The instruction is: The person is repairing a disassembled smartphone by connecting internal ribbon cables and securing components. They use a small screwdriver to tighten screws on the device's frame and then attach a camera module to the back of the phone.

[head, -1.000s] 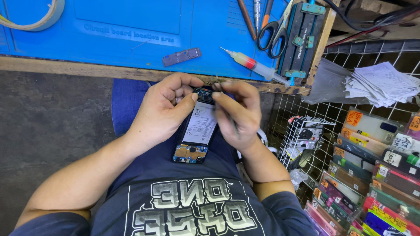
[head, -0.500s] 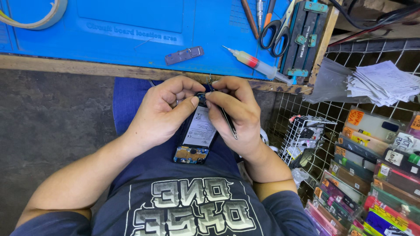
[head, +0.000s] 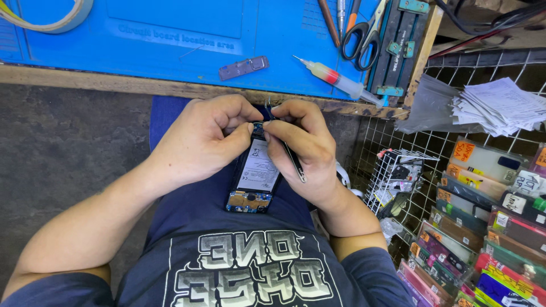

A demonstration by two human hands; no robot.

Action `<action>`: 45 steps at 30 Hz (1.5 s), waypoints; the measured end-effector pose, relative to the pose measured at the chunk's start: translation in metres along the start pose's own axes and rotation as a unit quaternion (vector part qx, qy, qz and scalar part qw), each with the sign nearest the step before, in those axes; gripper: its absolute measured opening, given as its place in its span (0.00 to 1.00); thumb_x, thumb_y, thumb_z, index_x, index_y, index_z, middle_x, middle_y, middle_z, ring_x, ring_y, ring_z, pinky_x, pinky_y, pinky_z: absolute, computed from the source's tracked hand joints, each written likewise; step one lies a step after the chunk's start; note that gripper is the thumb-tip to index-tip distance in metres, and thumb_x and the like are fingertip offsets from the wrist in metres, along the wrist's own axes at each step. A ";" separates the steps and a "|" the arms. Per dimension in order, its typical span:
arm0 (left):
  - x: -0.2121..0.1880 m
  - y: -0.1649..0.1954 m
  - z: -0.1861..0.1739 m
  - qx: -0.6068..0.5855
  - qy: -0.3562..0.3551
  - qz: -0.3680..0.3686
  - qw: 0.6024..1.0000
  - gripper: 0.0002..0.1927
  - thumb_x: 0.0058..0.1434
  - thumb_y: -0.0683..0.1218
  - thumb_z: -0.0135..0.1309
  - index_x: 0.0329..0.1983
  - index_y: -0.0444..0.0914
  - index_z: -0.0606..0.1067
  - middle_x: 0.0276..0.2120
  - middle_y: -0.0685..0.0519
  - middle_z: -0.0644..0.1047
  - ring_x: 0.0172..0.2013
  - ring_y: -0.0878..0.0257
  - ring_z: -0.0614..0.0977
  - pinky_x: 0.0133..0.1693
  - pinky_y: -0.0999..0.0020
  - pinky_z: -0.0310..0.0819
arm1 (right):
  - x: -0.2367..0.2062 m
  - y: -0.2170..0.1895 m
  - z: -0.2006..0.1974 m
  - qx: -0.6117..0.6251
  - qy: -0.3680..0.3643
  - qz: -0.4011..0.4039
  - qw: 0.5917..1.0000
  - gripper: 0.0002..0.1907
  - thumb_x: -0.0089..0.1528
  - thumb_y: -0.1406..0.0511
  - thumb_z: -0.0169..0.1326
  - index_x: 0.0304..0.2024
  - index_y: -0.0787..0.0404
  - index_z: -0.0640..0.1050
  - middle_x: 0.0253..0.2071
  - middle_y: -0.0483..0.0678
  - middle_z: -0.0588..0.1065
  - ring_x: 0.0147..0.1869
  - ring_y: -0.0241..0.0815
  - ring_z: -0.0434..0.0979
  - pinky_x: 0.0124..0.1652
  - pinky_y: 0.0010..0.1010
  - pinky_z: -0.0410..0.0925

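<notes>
Working left to right across the head view:
Tape roll: a loop of pale tape (head: 54,20) lies at the far left corner of the blue mat (head: 170,51), well apart from the hands.
Worktop: the blue mat covers the worktop (head: 85,79), whose wooden edge runs just above the knuckles.
Left hand: the left hand (head: 196,139) is clenched around the top end of the opened phone (head: 256,179), thumb pressed against its upper left edge.
Small part: a grey oblong piece (head: 243,67) lies loose on the mat, above the hands and not touched.
Opened phone: it rests on the person's lap, back cover off, the white-labelled battery and a lower circuit board exposed, so the opening appears done.
Right hand: the right hand (head: 304,153) is closed on a thin dark tool (head: 293,159), probably tweezers, whose tip meets the phone's top end between the two thumbs.
Stage: judging by this, work inside the upper part is under way; the exact piece under the tip is hidden by the fingers.
Left to do: the back is off and the phone is not reassembled.
Glue syringe: a syringe (head: 335,79) lies near the worktop's edge, untouched.
Scissors: black-handled scissors (head: 364,34) lie beyond it.
Wire rack: phone cases (head: 489,216) fill the rack at right.
</notes>
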State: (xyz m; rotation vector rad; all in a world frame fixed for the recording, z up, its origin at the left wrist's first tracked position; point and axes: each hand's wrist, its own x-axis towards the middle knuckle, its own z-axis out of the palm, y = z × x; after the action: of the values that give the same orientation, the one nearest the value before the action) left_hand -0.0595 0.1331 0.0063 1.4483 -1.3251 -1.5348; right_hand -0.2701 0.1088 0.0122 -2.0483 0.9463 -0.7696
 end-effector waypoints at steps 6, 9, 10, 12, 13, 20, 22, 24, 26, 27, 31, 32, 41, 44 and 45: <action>0.007 0.008 -0.009 0.082 -0.025 0.051 0.995 0.08 0.57 0.41 0.55 0.39 0.33 0.76 0.16 0.50 0.75 0.16 0.65 0.74 0.21 0.65 0.64 | 0.001 -0.001 0.001 -0.002 -0.004 -0.006 1.000 0.11 0.63 0.78 0.62 0.47 0.67 0.79 0.54 0.54 0.71 0.50 0.43 0.78 0.48 0.27 0.73; 0.008 0.011 -0.010 0.069 -0.029 0.059 0.995 0.07 0.57 0.40 0.54 0.38 0.34 0.76 0.17 0.52 0.76 0.16 0.65 0.76 0.21 0.66 0.65 | 0.001 -0.002 0.000 -0.004 -0.005 -0.006 1.000 0.11 0.62 0.78 0.62 0.47 0.67 0.79 0.54 0.54 0.71 0.50 0.43 0.78 0.48 0.27 0.73; 0.008 0.012 -0.010 0.069 -0.030 0.056 0.996 0.07 0.57 0.40 0.54 0.38 0.34 0.76 0.17 0.52 0.76 0.16 0.65 0.76 0.21 0.66 0.65 | 0.001 -0.002 0.000 -0.007 -0.005 -0.005 1.000 0.11 0.62 0.78 0.62 0.47 0.67 0.79 0.54 0.54 0.71 0.50 0.43 0.78 0.48 0.27 0.73; 0.008 0.012 -0.010 0.069 -0.033 0.049 0.996 0.07 0.57 0.40 0.55 0.38 0.34 0.76 0.17 0.51 0.77 0.16 0.65 0.76 0.21 0.66 0.65 | 0.001 -0.003 0.000 -0.011 -0.004 -0.004 1.000 0.11 0.62 0.77 0.62 0.47 0.67 0.79 0.54 0.54 0.71 0.50 0.43 0.78 0.48 0.27 0.73; 0.008 0.012 -0.010 0.063 -0.033 0.052 0.996 0.07 0.57 0.41 0.55 0.38 0.34 0.76 0.17 0.52 0.77 0.16 0.65 0.76 0.21 0.66 0.66 | 0.002 -0.003 0.000 -0.011 -0.004 -0.004 1.000 0.11 0.62 0.77 0.62 0.47 0.67 0.79 0.54 0.54 0.71 0.50 0.43 0.78 0.48 0.27 0.73; 0.007 0.009 -0.011 0.031 -0.029 0.079 0.996 0.07 0.61 0.41 0.54 0.39 0.33 0.76 0.20 0.52 0.79 0.19 0.67 0.78 0.23 0.68 0.68 | 0.003 -0.003 0.000 -0.010 -0.006 -0.003 1.000 0.11 0.62 0.77 0.62 0.47 0.66 0.79 0.54 0.54 0.71 0.50 0.43 0.77 0.48 0.28 0.73; 0.007 0.010 -0.011 0.038 -0.030 0.072 0.996 0.06 0.61 0.41 0.53 0.39 0.33 0.76 0.19 0.52 0.78 0.18 0.66 0.78 0.22 0.67 0.67 | 0.003 -0.003 0.001 -0.010 -0.004 -0.005 1.000 0.11 0.62 0.77 0.62 0.47 0.66 0.79 0.54 0.54 0.72 0.50 0.43 0.78 0.48 0.27 0.73; 0.007 0.012 -0.013 0.060 -0.034 0.059 0.996 0.06 0.60 0.41 0.53 0.38 0.32 0.76 0.17 0.50 0.77 0.16 0.64 0.77 0.20 0.65 0.65 | 0.003 -0.003 0.002 -0.011 -0.002 -0.005 1.000 0.11 0.62 0.77 0.62 0.47 0.66 0.79 0.54 0.53 0.72 0.50 0.43 0.78 0.48 0.27 0.73; 0.008 0.015 -0.015 0.079 -0.042 0.055 0.994 0.07 0.59 0.41 0.53 0.39 0.32 0.76 0.16 0.49 0.76 0.15 0.62 0.77 0.20 0.64 0.64 | 0.003 -0.003 0.002 -0.008 -0.005 -0.005 1.000 0.11 0.62 0.77 0.62 0.47 0.66 0.79 0.54 0.54 0.72 0.50 0.43 0.78 0.48 0.28 0.73; 0.008 0.016 -0.015 0.089 -0.046 0.053 0.994 0.08 0.58 0.40 0.53 0.39 0.32 0.76 0.16 0.48 0.76 0.15 0.61 0.77 0.19 0.63 0.64 | 0.004 -0.002 0.002 -0.008 -0.006 -0.006 1.000 0.11 0.62 0.77 0.62 0.47 0.66 0.79 0.54 0.54 0.71 0.50 0.43 0.78 0.48 0.28 0.73; 0.010 0.020 -0.016 0.113 -0.046 0.056 0.991 0.08 0.57 0.41 0.54 0.38 0.32 0.76 0.16 0.48 0.75 0.15 0.60 0.77 0.20 0.62 0.65 | 0.004 -0.002 0.003 -0.007 -0.005 -0.005 1.000 0.11 0.62 0.77 0.62 0.47 0.66 0.79 0.54 0.54 0.71 0.50 0.43 0.78 0.47 0.28 0.73; 0.010 0.021 -0.016 0.114 -0.047 0.053 0.991 0.08 0.57 0.41 0.53 0.38 0.32 0.76 0.16 0.48 0.75 0.15 0.60 0.77 0.20 0.62 0.66 | 0.004 -0.002 0.003 -0.006 -0.003 -0.005 1.000 0.11 0.62 0.77 0.62 0.47 0.66 0.79 0.54 0.54 0.71 0.49 0.43 0.78 0.47 0.27 0.73; 0.009 0.017 -0.016 0.086 -0.038 0.060 0.994 0.08 0.58 0.41 0.54 0.39 0.32 0.76 0.16 0.49 0.75 0.14 0.62 0.75 0.19 0.64 0.64 | 0.005 -0.001 0.002 -0.008 -0.006 -0.009 1.000 0.11 0.63 0.77 0.62 0.47 0.66 0.79 0.54 0.54 0.71 0.50 0.43 0.78 0.47 0.28 0.73; 0.008 0.016 -0.015 0.077 -0.034 0.060 0.995 0.07 0.59 0.41 0.54 0.39 0.32 0.76 0.16 0.50 0.75 0.15 0.63 0.75 0.19 0.64 0.63 | 0.006 -0.001 0.003 -0.008 -0.004 -0.008 1.000 0.11 0.63 0.77 0.62 0.47 0.66 0.79 0.54 0.53 0.71 0.50 0.44 0.77 0.47 0.28 0.72; 0.008 0.016 -0.015 0.074 -0.034 0.059 0.995 0.07 0.60 0.41 0.54 0.38 0.33 0.76 0.16 0.50 0.75 0.15 0.63 0.75 0.19 0.64 0.63 | 0.006 -0.001 0.003 -0.007 -0.003 -0.008 1.000 0.11 0.62 0.77 0.61 0.47 0.66 0.79 0.54 0.53 0.71 0.50 0.44 0.77 0.47 0.28 0.72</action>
State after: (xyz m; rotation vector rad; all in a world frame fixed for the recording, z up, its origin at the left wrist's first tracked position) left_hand -0.0492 0.1175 0.0203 1.3898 -1.5663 -1.4458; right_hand -0.2645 0.1058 0.0132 -2.0711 0.9351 -0.7659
